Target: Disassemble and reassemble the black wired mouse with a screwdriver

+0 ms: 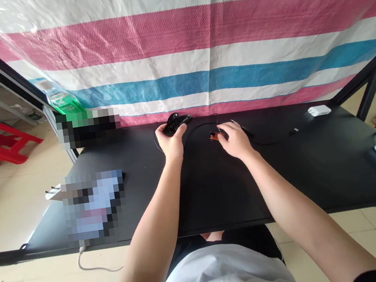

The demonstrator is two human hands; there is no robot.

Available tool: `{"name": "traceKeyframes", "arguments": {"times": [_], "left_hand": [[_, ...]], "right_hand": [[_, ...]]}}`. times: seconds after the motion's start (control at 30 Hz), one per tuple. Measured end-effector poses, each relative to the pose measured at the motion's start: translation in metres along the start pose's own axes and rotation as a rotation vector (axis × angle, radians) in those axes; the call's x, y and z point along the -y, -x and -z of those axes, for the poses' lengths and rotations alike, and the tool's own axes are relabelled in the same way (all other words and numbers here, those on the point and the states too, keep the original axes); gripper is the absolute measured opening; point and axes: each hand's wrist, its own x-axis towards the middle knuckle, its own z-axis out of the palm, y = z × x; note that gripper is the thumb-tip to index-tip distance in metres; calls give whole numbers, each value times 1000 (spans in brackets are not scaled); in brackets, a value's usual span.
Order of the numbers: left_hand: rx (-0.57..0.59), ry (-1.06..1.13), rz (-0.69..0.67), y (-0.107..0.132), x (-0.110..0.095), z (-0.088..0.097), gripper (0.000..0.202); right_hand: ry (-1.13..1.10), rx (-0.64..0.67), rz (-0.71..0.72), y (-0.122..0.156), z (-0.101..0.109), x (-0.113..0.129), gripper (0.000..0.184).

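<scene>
In my left hand [170, 141], closed around it near the back of the black table, is a glossy black curved plastic shell [180, 122] that looks like part of a computer mouse. To its right, my right hand [235, 139] pinches a small orange board [214, 136] with a dark part on it, low over the tabletop. A thin black cable [195, 128] curves between the two hands. Beside the right hand's far side lies a dark piece [247, 131], partly hidden by the fingers. Farther right on the table rests a small black USB plug [293, 131].
A white charger block [319, 111] stands at the back right of the black table [216, 193]. On the left lie a blurred phone [101, 204] and a white plug [53, 192]. Behind them is a green-labelled bottle [65, 102]. A striped sheet [172, 31] hangs along the back edge.
</scene>
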Motion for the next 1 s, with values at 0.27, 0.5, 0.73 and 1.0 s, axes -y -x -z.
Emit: {"name": "traceKeyframes", "arguments": {"times": [0.27, 0.5, 0.73, 1.0], "left_hand": [[81, -112, -99, 9, 11, -4, 59], [126, -140, -101, 12, 9, -4, 67], [148, -164, -96, 14, 7, -5, 66], [160, -185, -102, 16, 7, -5, 66]], "right_hand": [[52, 154, -24, 4, -9, -5, 37], [60, 165, -68, 4, -9, -4, 33], [132, 205, -117, 4, -10, -4, 32], [81, 210, -90, 4, -12, -5, 29]]}}
